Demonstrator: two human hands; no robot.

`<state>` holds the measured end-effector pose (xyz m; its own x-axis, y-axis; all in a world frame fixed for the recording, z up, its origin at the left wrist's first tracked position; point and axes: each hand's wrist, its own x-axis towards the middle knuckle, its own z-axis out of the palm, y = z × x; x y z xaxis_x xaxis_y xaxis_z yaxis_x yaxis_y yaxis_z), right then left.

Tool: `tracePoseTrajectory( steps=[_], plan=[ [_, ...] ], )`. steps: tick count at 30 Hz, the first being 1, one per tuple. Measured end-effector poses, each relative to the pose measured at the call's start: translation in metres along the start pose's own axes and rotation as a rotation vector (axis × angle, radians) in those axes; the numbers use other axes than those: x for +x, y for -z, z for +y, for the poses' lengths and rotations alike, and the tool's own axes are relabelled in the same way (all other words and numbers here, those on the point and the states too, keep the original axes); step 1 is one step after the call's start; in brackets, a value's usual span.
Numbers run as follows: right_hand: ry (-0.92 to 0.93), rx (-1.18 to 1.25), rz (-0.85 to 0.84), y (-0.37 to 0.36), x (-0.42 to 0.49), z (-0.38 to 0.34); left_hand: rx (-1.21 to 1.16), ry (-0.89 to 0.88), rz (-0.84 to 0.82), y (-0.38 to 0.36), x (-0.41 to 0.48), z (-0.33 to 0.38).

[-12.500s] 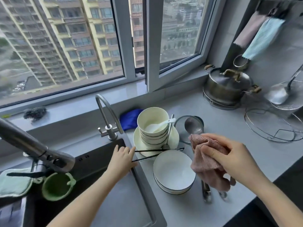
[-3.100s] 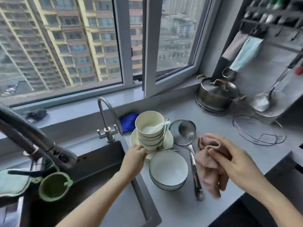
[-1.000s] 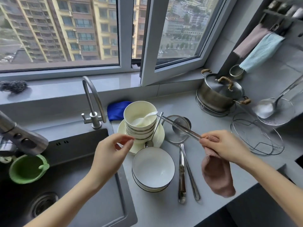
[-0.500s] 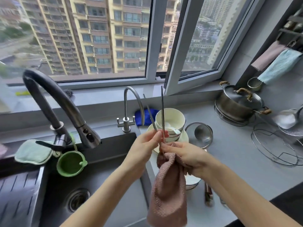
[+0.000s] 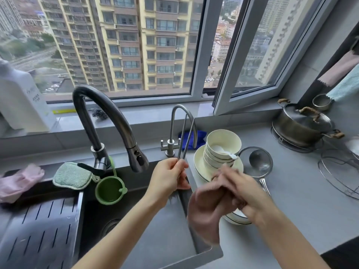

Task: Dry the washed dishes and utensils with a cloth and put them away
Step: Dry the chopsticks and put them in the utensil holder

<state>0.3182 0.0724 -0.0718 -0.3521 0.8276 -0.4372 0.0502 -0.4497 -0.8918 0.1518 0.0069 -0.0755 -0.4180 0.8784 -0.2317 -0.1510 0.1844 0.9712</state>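
Observation:
My left hand pinches a pair of metal chopsticks near their lower end and holds them upright over the sink's right edge. My right hand grips the pink drying cloth, which hangs blurred below the chopsticks. Behind my hands, a stack of cream bowls with a white spoon in the top one sits on a cream plate. A white bowl is mostly hidden under my right hand. A steel ladle lies in a strainer to the right.
A dark sink with a tall black faucet and a small steel tap lies below my arms. A green cup and sponge sit at the left. A lidded pot and wire racks stand at the right.
My right hand with the cloth has slid down off the chopsticks and away to the right. My left hand still holds them upright. The view has shifted left.

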Motion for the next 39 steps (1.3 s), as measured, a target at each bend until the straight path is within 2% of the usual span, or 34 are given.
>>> tracePoseTrajectory(
  steps=[1,4,6,10,12,16,20,24,26,28,32,34,36,39],
  plan=[
    [0.032,0.094,0.009,0.003,-0.001,-0.004,0.05,0.0,0.006,0.004,0.0,-0.001],
    [0.156,0.331,-0.179,-0.015,-0.012,-0.017,0.17,0.004,-0.038,0.006,-0.002,-0.002],
    [0.24,0.382,-0.249,-0.039,-0.014,-0.008,0.223,0.026,-0.099,0.003,-0.004,-0.002],
    [0.364,0.253,-0.075,-0.067,-0.002,0.028,0.279,0.043,-0.171,0.004,-0.003,0.003],
    [0.351,0.347,-0.044,-0.069,0.001,0.031,0.333,0.042,-0.211,0.008,-0.002,0.007],
    [0.439,0.431,0.09,-0.074,0.011,0.015,0.376,0.083,-0.343,0.007,-0.003,0.014],
    [0.448,0.464,0.22,-0.077,0.028,-0.001,0.357,0.122,-0.366,0.011,0.001,0.026],
    [0.438,0.587,0.452,-0.031,0.06,-0.027,0.35,0.184,-0.38,0.03,-0.01,0.027],
    [0.45,0.613,0.393,-0.006,0.062,-0.03,0.259,0.17,-0.267,0.037,-0.011,0.026],
    [0.421,0.612,0.23,-0.003,0.048,-0.021,0.147,0.13,-0.177,0.037,-0.008,0.026],
    [0.37,0.493,-0.145,-0.05,0.022,-0.005,0.168,0.042,-0.206,0.011,-0.006,0.03],
    [0.399,0.479,-0.165,-0.067,0.023,-0.005,0.224,-0.004,-0.172,0.001,-0.006,0.03],
    [0.43,0.481,-0.113,-0.073,0.026,-0.01,0.257,-0.029,-0.144,-0.004,-0.007,0.03],
    [0.436,0.481,-0.127,-0.07,0.025,-0.015,0.317,0.048,-0.23,0.0,-0.019,0.034]
  ],
)
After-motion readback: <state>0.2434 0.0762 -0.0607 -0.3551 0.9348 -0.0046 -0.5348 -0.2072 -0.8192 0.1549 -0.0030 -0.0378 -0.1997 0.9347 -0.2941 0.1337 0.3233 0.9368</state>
